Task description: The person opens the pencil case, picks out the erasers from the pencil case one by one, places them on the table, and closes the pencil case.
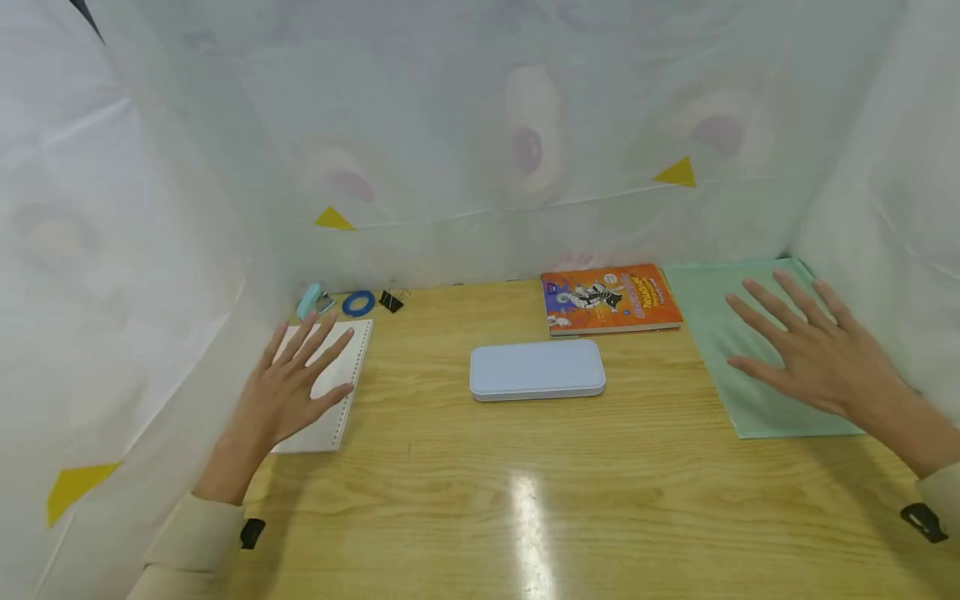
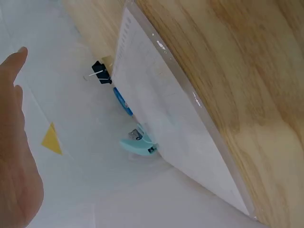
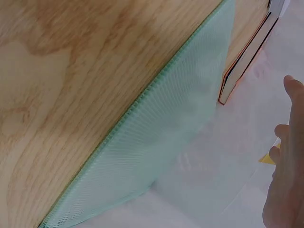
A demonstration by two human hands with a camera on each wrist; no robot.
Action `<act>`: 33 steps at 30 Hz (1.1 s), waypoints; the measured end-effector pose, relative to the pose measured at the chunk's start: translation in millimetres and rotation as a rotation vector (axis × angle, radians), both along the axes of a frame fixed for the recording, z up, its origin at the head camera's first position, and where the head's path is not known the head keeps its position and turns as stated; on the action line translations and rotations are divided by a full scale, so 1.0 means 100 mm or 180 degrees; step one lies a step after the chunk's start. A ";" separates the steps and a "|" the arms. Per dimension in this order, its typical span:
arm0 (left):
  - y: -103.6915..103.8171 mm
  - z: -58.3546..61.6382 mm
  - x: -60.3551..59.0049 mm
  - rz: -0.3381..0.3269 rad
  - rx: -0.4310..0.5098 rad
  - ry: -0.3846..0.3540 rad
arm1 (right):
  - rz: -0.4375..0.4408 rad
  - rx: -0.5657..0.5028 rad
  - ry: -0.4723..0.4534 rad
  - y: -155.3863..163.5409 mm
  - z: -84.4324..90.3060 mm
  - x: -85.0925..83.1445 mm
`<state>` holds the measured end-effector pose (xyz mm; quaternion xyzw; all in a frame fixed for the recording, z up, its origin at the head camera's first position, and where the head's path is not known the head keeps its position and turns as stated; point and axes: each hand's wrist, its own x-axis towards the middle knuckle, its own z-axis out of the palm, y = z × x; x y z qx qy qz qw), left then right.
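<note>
My left hand [image 1: 296, 375] hovers flat with spread fingers over a white spiral notebook [image 1: 341, 400] at the table's left side; the notebook [image 2: 161, 118] fills the left wrist view, and my palm [image 2: 14, 142] sits at its left edge. My right hand [image 1: 806, 346] is spread, fingers straight, over a pale green mesh folder [image 1: 720, 367] at the right; the folder [image 3: 156, 147] and my fingers [image 3: 287, 161] show in the right wrist view. Neither hand holds anything.
A light blue case [image 1: 537, 370] lies mid-table. An orange book [image 1: 609, 298] lies behind it, next to the folder. A teal stapler [image 1: 309, 300], blue tape roll [image 1: 358, 303] and black binder clip [image 1: 390, 300] sit at the back left. White sheeting surrounds the wooden table [image 1: 525, 500].
</note>
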<state>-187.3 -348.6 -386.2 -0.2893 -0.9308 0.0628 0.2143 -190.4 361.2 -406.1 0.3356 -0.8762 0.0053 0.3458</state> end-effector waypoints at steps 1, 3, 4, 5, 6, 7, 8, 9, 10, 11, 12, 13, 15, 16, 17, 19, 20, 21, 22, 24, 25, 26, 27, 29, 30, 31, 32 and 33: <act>0.00 -0.01 0.01 0.0039 0.0014 -0.0084 | -0.0101 0.0045 -0.0167 0.01 -0.01 0.02; 0.03 -0.01 0.04 0.0098 0.0122 -0.0293 | -0.0289 0.0090 -0.0553 -0.01 -0.01 0.05; 0.05 -0.02 0.04 0.0116 0.0201 -0.0412 | -0.0389 0.0116 -0.0740 -0.03 -0.02 0.06; 0.08 -0.01 0.05 0.0119 0.0288 -0.0535 | -0.0496 0.0129 -0.0959 -0.05 -0.02 0.08; 0.12 -0.01 0.05 0.0115 0.0404 -0.0680 | -0.0602 0.0141 -0.1182 -0.08 -0.03 0.09; 0.16 0.00 0.04 0.0099 0.0538 -0.0835 | -0.0632 0.0108 -0.1327 -0.13 -0.04 0.09; 0.22 0.00 0.03 0.0039 0.0674 -0.0949 | -0.0597 0.0040 -0.1407 -0.20 -0.05 0.09; 0.28 0.00 0.01 -0.0041 0.0794 -0.1046 | -0.0538 -0.0020 -0.1464 -0.26 -0.06 0.08; 0.35 0.00 -0.01 -0.0110 0.0920 -0.1171 | -0.0466 -0.0098 -0.1531 -0.34 -0.08 0.07; 0.42 -0.01 -0.03 -0.0179 0.1045 -0.1306 | -0.0382 -0.0194 -0.1624 -0.42 -0.10 0.07; 0.49 -0.02 -0.05 -0.0240 0.1161 -0.1443 | -0.0292 -0.0291 -0.1720 -0.51 -0.11 0.06; 0.57 -0.03 -0.06 -0.0298 0.1252 -0.1572 | -0.0183 -0.0383 -0.1826 -0.60 -0.12 0.05; 0.72 -0.06 -0.09 -0.0392 0.1407 -0.1826 | 0.0042 -0.0576 -0.2089 -0.79 -0.14 0.02; 0.80 -0.07 -0.10 -0.0405 0.1466 -0.1949 | 0.0162 -0.0669 -0.2200 -0.88 -0.16 0.00; 0.87 -0.09 -0.12 -0.0426 0.1517 -0.2062 | 0.0256 -0.0754 -0.2330 -0.97 -0.17 -0.02; 1.02 -0.14 -0.16 -0.0490 0.1589 -0.2255 | 0.0425 -0.0887 -0.2563 -1.14 -0.18 -0.07; 1.10 -0.16 -0.18 -0.0516 0.1615 -0.2353 | 0.0496 -0.0939 -0.2644 -1.22 -0.19 -0.09; 1.17 -0.19 -0.20 -0.0539 0.1628 -0.2440 | 0.0556 -0.0969 -0.2693 -1.30 -0.19 -0.11; 1.25 -0.21 -0.23 -0.0566 0.1636 -0.2515 | 0.0629 -0.0985 -0.2722 -1.36 -0.20 -0.14; 1.39 -0.24 -0.27 -0.0580 0.1630 -0.2683 | 0.0755 -0.0983 -0.2744 -1.49 -0.22 -0.19; 1.46 -0.26 -0.29 -0.0555 0.1604 -0.2746 | 0.0814 -0.0965 -0.2731 -1.55 -0.23 -0.22; 1.52 -0.27 -0.31 -0.0525 0.1551 -0.2786 | 0.0854 -0.0921 -0.2698 -1.60 -0.24 -0.25; 1.58 -0.28 -0.33 -0.0491 0.1489 -0.2807 | 0.0868 -0.0883 -0.2693 -1.65 -0.25 -0.28; 1.68 -0.31 -0.37 -0.0426 0.1350 -0.2847 | 0.0849 -0.0838 -0.2737 -1.73 -0.27 -0.33; 1.73 -0.32 -0.39 -0.0400 0.1261 -0.2849 | 0.0825 -0.0826 -0.2772 -1.76 -0.28 -0.35; 1.76 -0.34 -0.40 -0.0380 0.1186 -0.2861 | 0.0811 -0.0814 -0.2806 -1.78 -0.29 -0.37; 1.79 -0.35 -0.41 -0.0375 0.1116 -0.2865 | 0.0801 -0.0798 -0.2833 -1.80 -0.30 -0.38; 1.81 -0.36 -0.42 -0.0369 0.1063 -0.2873 | 0.0790 -0.0794 -0.2867 -1.82 -0.32 -0.38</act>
